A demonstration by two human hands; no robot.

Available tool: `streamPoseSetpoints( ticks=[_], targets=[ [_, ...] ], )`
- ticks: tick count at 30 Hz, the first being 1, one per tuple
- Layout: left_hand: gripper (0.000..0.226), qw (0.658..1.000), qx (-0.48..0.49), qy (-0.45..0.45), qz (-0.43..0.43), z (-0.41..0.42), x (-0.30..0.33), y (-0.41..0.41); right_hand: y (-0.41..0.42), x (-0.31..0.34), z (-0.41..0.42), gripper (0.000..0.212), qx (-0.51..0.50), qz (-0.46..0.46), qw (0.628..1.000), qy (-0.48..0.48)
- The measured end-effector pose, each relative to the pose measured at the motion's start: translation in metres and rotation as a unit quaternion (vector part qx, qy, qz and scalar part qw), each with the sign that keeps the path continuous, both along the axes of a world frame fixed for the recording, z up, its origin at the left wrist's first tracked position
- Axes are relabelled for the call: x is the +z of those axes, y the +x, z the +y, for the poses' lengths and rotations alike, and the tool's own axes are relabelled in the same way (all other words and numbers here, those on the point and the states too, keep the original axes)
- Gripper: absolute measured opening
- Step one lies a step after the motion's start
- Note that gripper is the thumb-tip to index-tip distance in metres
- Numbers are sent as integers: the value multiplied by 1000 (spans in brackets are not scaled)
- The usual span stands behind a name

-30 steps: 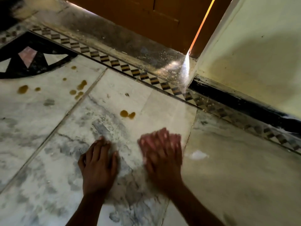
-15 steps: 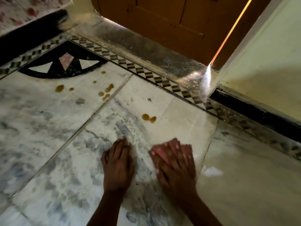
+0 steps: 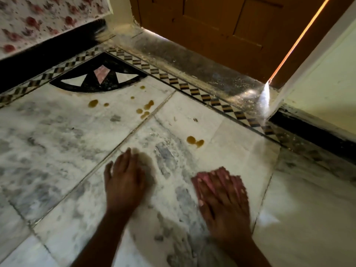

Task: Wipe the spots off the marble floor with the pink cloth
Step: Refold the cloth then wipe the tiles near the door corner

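My right hand (image 3: 223,197) lies flat with spread fingers on the pink cloth (image 3: 204,180), pressing it onto the white-grey marble floor (image 3: 57,151); only the cloth's far edge shows past the fingers. My left hand (image 3: 123,180) rests flat on the floor to the left of it, fingers together. A pair of brown spots (image 3: 195,141) lies just beyond the cloth. Several more brown spots (image 3: 145,109) sit farther left by a tile joint, and two more (image 3: 93,103) lie near the black inlay.
A black fan-shaped inlay (image 3: 96,79) and a checkered border strip (image 3: 185,87) edge the floor. Behind them are a dusty grey threshold (image 3: 192,62) and a brown wooden door (image 3: 212,22). A cream wall (image 3: 323,83) with black skirting stands at right, a floral wall (image 3: 38,18) at left.
The view has tilted up and swung, showing more of the door and the left wall. Both hands stay on the floor; the right hand with the cloth is blurred from rubbing.
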State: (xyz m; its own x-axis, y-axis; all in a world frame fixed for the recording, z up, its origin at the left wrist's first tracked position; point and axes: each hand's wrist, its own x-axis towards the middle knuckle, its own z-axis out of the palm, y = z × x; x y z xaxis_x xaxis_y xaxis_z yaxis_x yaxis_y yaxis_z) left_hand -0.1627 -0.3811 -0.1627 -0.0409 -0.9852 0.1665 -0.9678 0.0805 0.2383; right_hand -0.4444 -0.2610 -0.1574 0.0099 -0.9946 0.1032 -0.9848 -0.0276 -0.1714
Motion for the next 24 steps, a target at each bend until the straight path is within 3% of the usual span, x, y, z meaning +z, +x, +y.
streamPoseSetpoints(
  ticks=[2, 5, 9, 11, 13, 16, 19, 21, 24],
  targets=[
    [66, 998, 29, 19, -50, -12, -1, 34, -19, -5, -33, 62, -110, 16, 993, 27],
    [63, 998, 66, 15, -12, -15, -9, 54, 12, -22, -128, 69, -213, -30, 970, 112],
    [59, 996, 90, 0, 20, -16, -8, 50, 77, -20, -129, 65, 11, -6, 999, 52],
    [60, 994, 107, -1, 25, -14, -7, 49, 68, -4, -85, 62, 128, 12, 992, 7],
    [61, 990, 139, 4, 34, -17, -3, 52, 34, 4, -64, 60, 185, 31, 982, 6],
    [61, 988, 152, 4, 30, -18, -6, 49, 0, 0, -96, 60, 87, 52, 994, 49],
    [59, 988, 151, 16, 30, -23, -6, 52, 40, -11, -175, 65, 9, 43, 994, 103],
    [59, 987, 157, 26, 28, -22, -4, 51, 73, -15, -208, 66, 24, 37, 989, 143],
    [61, 987, 156, 36, 23, -23, 2, 51, 108, -2, -190, 65, 71, 58, 992, 92]
  ],
)
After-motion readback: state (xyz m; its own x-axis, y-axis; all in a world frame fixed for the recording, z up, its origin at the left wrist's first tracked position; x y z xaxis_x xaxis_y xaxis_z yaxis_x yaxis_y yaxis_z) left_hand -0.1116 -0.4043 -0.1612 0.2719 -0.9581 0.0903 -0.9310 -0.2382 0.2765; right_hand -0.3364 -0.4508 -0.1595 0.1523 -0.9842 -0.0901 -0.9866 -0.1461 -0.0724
